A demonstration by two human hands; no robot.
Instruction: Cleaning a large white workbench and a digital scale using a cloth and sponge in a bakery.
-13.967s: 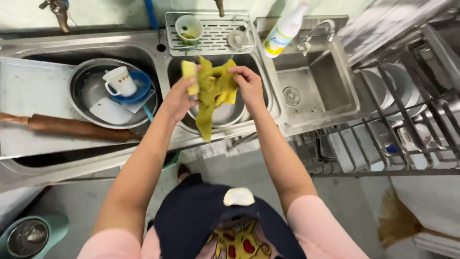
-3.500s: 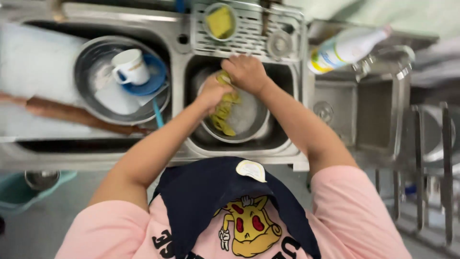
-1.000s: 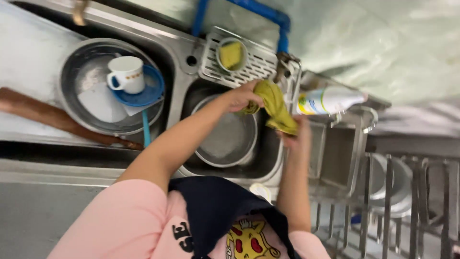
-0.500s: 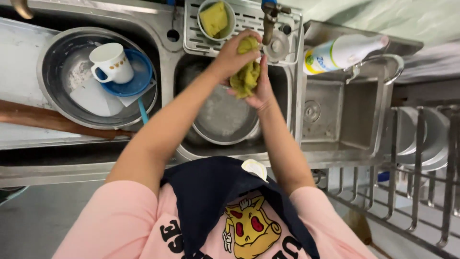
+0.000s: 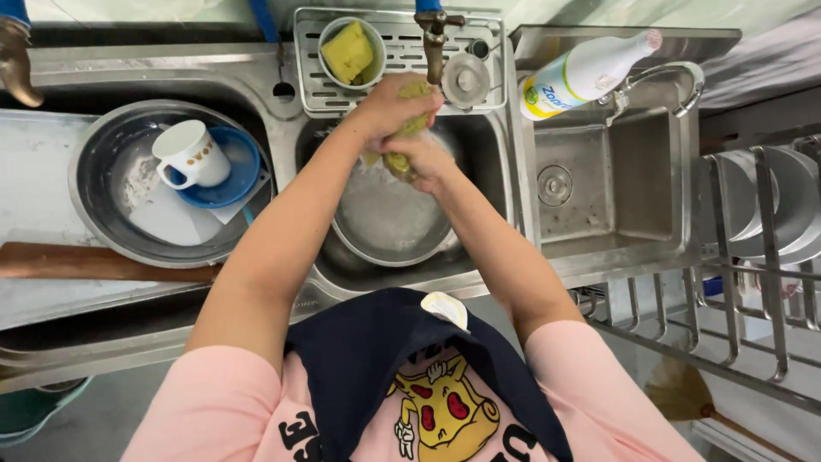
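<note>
At nine o'clock a steel basin [image 5: 111,224] holds a white mug [image 5: 190,154] on a blue plate [image 5: 229,167], with a wooden board [image 5: 94,261] below it. At centre, over the middle sink [image 5: 492,184], the left hand [image 5: 395,107] and right hand [image 5: 416,159] are both clenched tight around a yellow cloth [image 5: 402,137], bunched between them above a steel bowl [image 5: 389,218], just under the tap [image 5: 434,38]. At twelve o'clock a cup with a sponge [image 5: 349,53] sits on the rack. At two o'clock lies a bottle [image 5: 586,73]. Wrung water could splash past the sink edge, or a knuckle could knock the tap, being so close.
</note>
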